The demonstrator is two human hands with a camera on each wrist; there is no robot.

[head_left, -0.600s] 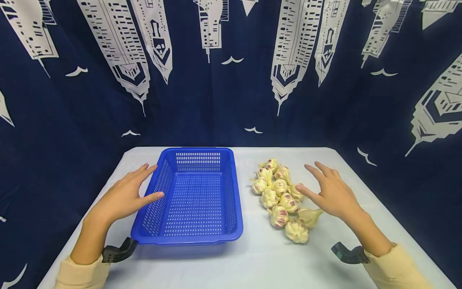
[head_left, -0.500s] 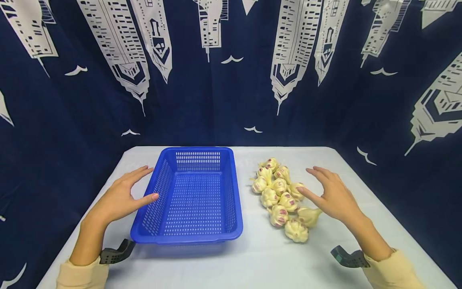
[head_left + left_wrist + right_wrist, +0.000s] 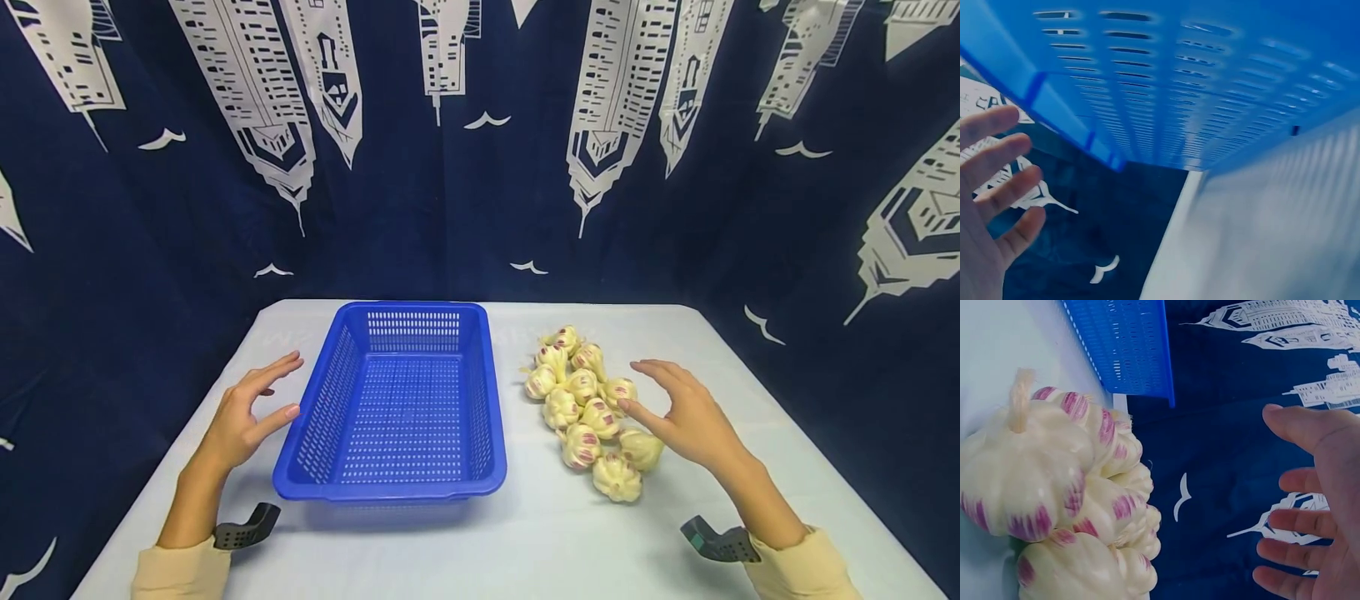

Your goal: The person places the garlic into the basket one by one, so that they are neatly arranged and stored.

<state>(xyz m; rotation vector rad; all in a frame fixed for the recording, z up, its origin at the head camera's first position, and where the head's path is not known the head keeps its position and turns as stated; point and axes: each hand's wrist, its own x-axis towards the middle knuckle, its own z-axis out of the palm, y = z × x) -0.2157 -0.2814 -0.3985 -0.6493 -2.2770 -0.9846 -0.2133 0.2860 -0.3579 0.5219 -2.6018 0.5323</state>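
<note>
A blue perforated plastic basket [image 3: 408, 493] stands on the white table, left of the middle, with nothing inside. Beside its left wall, my left hand [image 3: 243, 417] hovers with fingers relaxed and thumb apart; in the left wrist view that hand [image 3: 997, 187] is near the slotted wall [image 3: 1147, 75]. To the basket's right lies a cluster of several garlic bulbs [image 3: 581, 387], cream with purple streaks. My right hand [image 3: 693, 417] is at the cluster's right side, its thumb overlapping a bulb in the head view. In the right wrist view the hand [image 3: 1316, 512] holds nothing and garlic [image 3: 1035, 469] sits left of it.
The white tabletop [image 3: 525, 550] runs back to a dark blue curtain [image 3: 420, 225] printed with white buildings and birds. Each wrist carries a dark camera mount, the left mount [image 3: 247, 527] below the basket's near left corner and the right mount [image 3: 720, 542] near the table's right side.
My left hand has drawn left, away from over the basket's rim. The right hand has lowered a little, its fingers closer together. Basket and garlic stay in place.
</note>
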